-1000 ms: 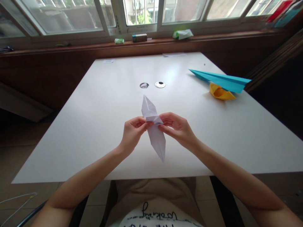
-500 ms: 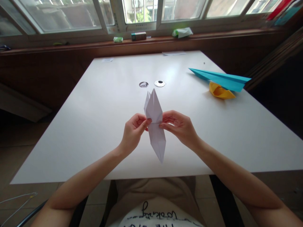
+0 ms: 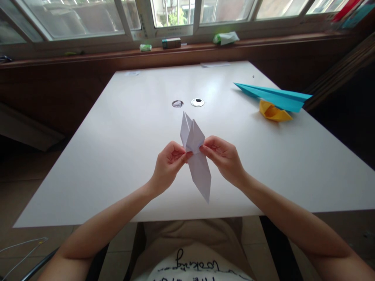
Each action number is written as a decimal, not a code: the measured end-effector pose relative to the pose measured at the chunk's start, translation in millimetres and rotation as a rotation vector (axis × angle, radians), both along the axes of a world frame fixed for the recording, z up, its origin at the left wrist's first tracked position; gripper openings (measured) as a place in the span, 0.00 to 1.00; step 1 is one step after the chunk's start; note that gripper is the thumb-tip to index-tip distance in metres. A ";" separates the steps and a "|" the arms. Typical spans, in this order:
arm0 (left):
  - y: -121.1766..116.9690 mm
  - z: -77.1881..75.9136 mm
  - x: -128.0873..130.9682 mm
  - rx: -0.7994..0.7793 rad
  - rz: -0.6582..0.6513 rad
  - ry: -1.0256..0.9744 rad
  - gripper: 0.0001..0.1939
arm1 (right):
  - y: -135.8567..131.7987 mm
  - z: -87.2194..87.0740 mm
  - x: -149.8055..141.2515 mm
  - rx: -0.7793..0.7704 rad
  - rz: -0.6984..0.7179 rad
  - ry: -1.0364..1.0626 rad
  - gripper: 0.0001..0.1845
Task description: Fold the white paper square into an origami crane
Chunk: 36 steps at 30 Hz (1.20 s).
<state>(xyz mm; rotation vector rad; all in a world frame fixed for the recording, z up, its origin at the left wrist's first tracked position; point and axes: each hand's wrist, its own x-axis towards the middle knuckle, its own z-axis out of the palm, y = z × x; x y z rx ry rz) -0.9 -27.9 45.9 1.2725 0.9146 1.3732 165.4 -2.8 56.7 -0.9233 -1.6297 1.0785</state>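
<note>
Between my hands is a folded white paper [image 3: 200, 171], with two pointed flaps standing up at its far end and one long point reaching toward me. My left hand [image 3: 169, 162] pinches its left edge at the middle crease, thumb on top. On the opposite edge, my right hand [image 3: 224, 156] grips the same crease between thumb and fingers. The fingertips behind the paper are partly hidden. The paper is held above the white table [image 3: 117, 156], tilted so its near point leans right.
A blue paper plane [image 3: 275, 95] lies at the right, with a yellow paper boat [image 3: 274, 112] in front of it. Two round holes, a left one [image 3: 177, 104] and a right one [image 3: 197, 102], are in the tabletop. Small packets and a box [image 3: 171, 43] sit on the windowsill.
The near point of the paper has swung slightly right. Its upper flaps have spread, the front one tipping lower and to the right. Both hands keep their pinch.
</note>
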 end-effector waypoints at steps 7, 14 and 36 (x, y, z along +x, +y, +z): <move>-1.0 3.9 1.9 -0.046 -0.020 0.001 0.08 | -5.0 -0.1 -2.9 0.053 -0.086 -0.075 0.09; -2.8 4.4 2.8 -0.103 0.001 0.007 0.10 | -6.2 0.8 -3.9 0.040 -0.114 -0.051 0.10; 0.2 0.1 0.2 -0.212 -0.030 -0.026 0.20 | -4.2 -6.2 -5.1 0.042 -0.042 0.011 0.10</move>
